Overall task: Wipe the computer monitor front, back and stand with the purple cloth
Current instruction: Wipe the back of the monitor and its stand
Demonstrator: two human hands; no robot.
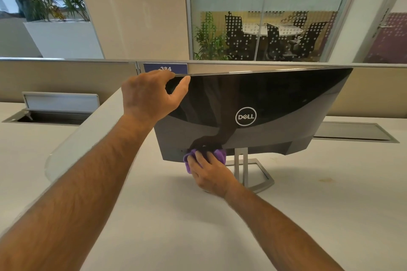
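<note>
Monitor (264,103) on the table (154,215), back facing us; left hand (149,97) pinches its top left corner, right hand (211,174) grips the purple cloth (220,154) against the lower edge, stand (253,171) just right of those fingers, nearest that hand

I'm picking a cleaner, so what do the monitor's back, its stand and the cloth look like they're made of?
Monitor back: probably glossy black plastic above, since it mirrors the arm, and matte grey plastic below. Stand: looks like brushed silver metal, possibly painted plastic. Purple cloth: soft and fuzzy, likely microfibre.
</note>
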